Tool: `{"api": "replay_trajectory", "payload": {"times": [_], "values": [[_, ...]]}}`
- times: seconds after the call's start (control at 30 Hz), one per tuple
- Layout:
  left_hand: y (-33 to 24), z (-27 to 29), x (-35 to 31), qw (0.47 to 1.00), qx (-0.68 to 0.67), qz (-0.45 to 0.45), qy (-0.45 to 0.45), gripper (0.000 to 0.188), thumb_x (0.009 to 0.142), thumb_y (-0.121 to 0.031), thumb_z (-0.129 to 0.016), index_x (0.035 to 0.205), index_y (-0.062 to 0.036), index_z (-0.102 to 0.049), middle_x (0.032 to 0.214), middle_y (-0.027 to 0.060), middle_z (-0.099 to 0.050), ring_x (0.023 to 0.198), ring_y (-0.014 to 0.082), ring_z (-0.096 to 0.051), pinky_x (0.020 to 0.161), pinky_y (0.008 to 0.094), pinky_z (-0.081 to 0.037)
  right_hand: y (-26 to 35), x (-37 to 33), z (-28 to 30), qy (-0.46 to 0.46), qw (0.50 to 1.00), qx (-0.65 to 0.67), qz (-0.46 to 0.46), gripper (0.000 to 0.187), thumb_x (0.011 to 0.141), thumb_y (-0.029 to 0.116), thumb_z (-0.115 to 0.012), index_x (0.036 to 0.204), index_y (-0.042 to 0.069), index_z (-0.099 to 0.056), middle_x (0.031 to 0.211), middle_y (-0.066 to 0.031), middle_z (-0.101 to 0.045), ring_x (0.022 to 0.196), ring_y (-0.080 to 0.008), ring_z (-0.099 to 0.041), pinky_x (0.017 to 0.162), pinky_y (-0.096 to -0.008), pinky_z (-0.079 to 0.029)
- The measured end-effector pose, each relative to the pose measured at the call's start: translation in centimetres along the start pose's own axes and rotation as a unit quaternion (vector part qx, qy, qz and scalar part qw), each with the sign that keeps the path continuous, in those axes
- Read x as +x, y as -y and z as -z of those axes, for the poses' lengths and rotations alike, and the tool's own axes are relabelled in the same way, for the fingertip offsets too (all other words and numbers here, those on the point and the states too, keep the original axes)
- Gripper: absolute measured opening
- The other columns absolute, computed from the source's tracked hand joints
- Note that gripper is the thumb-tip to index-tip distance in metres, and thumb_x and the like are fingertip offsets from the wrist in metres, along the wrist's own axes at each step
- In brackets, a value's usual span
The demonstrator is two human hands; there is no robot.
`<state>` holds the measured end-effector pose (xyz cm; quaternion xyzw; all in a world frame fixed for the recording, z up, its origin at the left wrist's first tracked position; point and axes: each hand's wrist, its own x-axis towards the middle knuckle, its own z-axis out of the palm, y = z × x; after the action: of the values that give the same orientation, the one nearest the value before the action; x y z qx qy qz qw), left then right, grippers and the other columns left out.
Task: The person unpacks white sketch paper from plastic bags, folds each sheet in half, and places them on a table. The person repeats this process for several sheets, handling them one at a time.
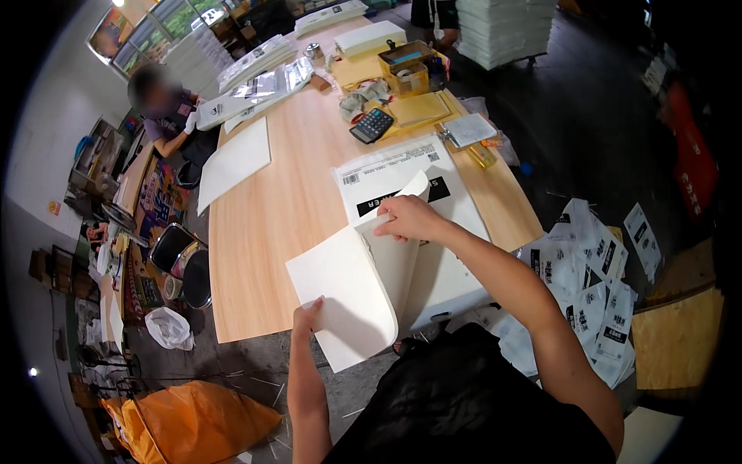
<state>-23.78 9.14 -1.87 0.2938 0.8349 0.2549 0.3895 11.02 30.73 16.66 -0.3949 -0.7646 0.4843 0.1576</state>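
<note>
A thin stack of white paper sheets [340, 298] is held up over the near edge of the wooden table, bent so that some sheets curl over. My left hand [308, 315] grips its lower left edge, thumb on top and fingers hidden beneath. At the upper part, my right hand [406, 218] pinches the sheets, with one corner curling up past the fingers. Under the stack and my right forearm lies a white printed paper package [456, 197] with a black label.
On the table [301, 189] lie a calculator [372, 124], gloves [363, 100], a clipboard [470, 130] and a white sheet pile [236, 164]. A co-worker [166, 116] sits at the far left. Crumpled printed wrappers [591, 286] cover the floor at right; an orange bag [193, 421] lies lower left.
</note>
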Motion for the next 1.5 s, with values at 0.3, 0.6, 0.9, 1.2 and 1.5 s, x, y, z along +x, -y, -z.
{"api": "replay_trajectory", "payload": {"times": [0.3, 0.6, 0.9, 1.2, 1.5], "values": [[-8.6, -3.4, -5.2, 0.953, -0.15, -0.262, 0.036, 0.051, 0.094, -0.034, -0.063, 0.13, 0.0015, -0.056, 0.124, 0.0172, -0.062, 0.115, 0.0278, -0.059, 0.096, 0.0385, -0.047, 0.4, -1.7, 1.5, 0.037, 0.983, 0.18, 0.011, 0.031, 0.08, 0.018, -0.078, 0.092, -0.005, -0.062, 0.064, -0.0047, -0.062, 0.054, -0.0104, -0.06, 0.048, -0.0253, -0.044], [-16.6, -3.8, -12.7, 0.894, -0.307, -0.275, 0.175, 0.037, 0.1, -0.033, -0.056, 0.084, -0.0007, -0.065, 0.079, -0.0062, -0.056, 0.076, 0.0047, -0.045, 0.071, 0.0217, -0.04, 5.5, -3.0, -3.1, -0.055, 0.993, 0.104, 0.02, 0.027, 0.082, 0.01, -0.075, 0.099, -0.003, -0.06, 0.062, -0.0018, -0.057, 0.055, -0.0099, -0.053, 0.053, -0.0258, -0.045], [-16.1, -3.6, -14.3, 0.866, -0.38, -0.238, 0.222, 0.032, 0.097, -0.031, -0.058, 0.087, -0.0013, -0.066, 0.082, -0.0031, -0.057, 0.084, 0.0082, -0.049, 0.082, 0.0256, -0.039, 5.4, -7.0, -7.3, -0.126, 0.98, -0.028, 0.154, 0.08, 0.071, 0.013, -0.084, 0.139, 0.001, -0.043, 0.092, -0.0063, -0.048, 0.076, -0.016, -0.045, 0.069, -0.03, -0.049], [-15.4, -4.7, -13.1, 0.839, -0.413, -0.223, 0.276, 0.029, 0.095, -0.026, -0.061, 0.084, 0.0001, -0.067, 0.084, -0.0014, -0.055, 0.083, 0.009, -0.049, 0.082, 0.0259, -0.04, 5.3, -7.8, -7.3, -0.122, 0.986, -0.01, 0.111, 0.085, 0.068, 0.021, -0.087, 0.136, -0.002, -0.042, 0.106, -0.013, -0.053, 0.08, -0.0212, -0.049, 0.073, -0.0342, -0.048], [-15.7, -5.0, -13.1, 0.843, -0.395, -0.231, 0.283, 0.028, 0.095, -0.023, -0.061, 0.082, 0.001, -0.066, 0.083, -0.0013, -0.054, 0.082, 0.009, -0.049, 0.082, 0.0258, -0.04, 4.5, -7.9, -7.6, -0.145, 0.981, -0.038, 0.121, 0.084, 0.071, 0.029, -0.086, 0.136, -0.002, -0.042, 0.109, -0.0149, -0.052, 0.081, -0.0227, -0.05, 0.074, -0.0353, -0.049]]}}
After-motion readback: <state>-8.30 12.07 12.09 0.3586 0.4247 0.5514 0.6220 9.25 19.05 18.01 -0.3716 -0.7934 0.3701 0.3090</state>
